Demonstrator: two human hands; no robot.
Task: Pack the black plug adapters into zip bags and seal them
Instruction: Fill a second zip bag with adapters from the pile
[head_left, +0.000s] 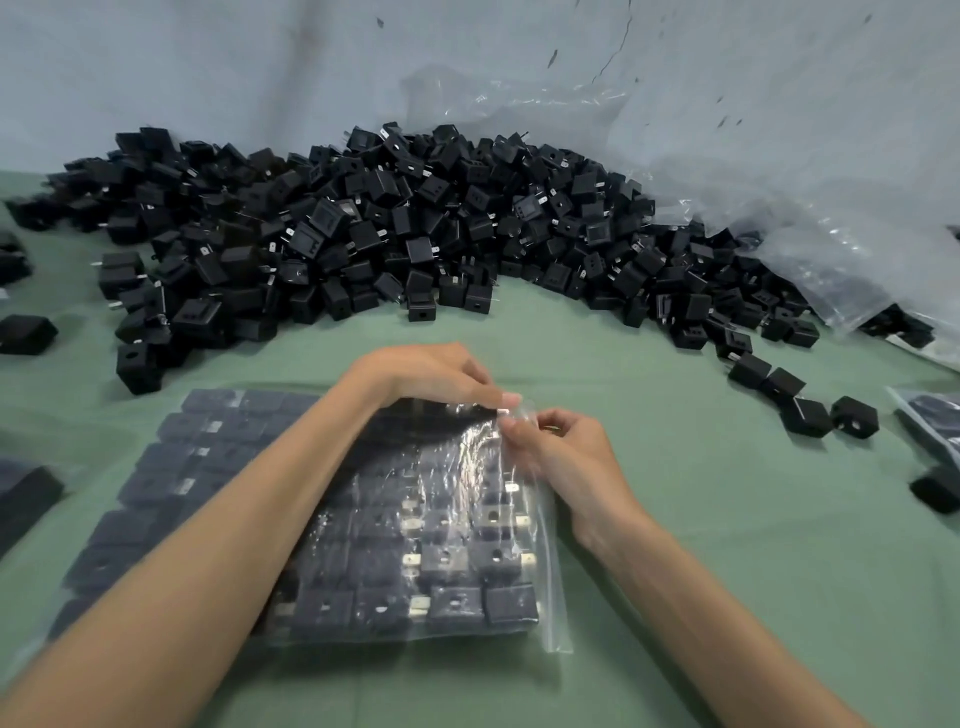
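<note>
**packer_q:** Quick one. Where is the zip bag (457, 519) at this point, and what has hold of it?

**benchrat:** It's lying flat on the green tabletop (727, 519), right in front of the person, stuffed with rows of black plug adapters (452, 561). Both hands are on the same spot, the bag's far right corner. The left hand (431, 371) reaches across the top of the bag with its forearm over the contents, fingers curled down, and pinches the plastic there. The right hand (563, 457) comes in from the right side and its grip is a tight fingertip pinch on the same edge. Neither hand holds anything else.

**packer_q:** So which way does the seal go from there?

**benchrat:** The zip strip (550, 571) runs down the bag's right side, from that far corner back toward the person, so the long axis points pretty much straight at their body. My guess is the closing run gets pulled nearward from the pinch. The right hand sits on that side with a clear path, while the left arm lies across the bag and looks better placed to anchor the corner. I can't tell how much of the strip is already pressed shut because there's too much glare.

**packer_q:** And the rest of the stock?

**benchrat:** There's a big loose pile (363, 228) beyond the bag, well apart from both hands.
</note>
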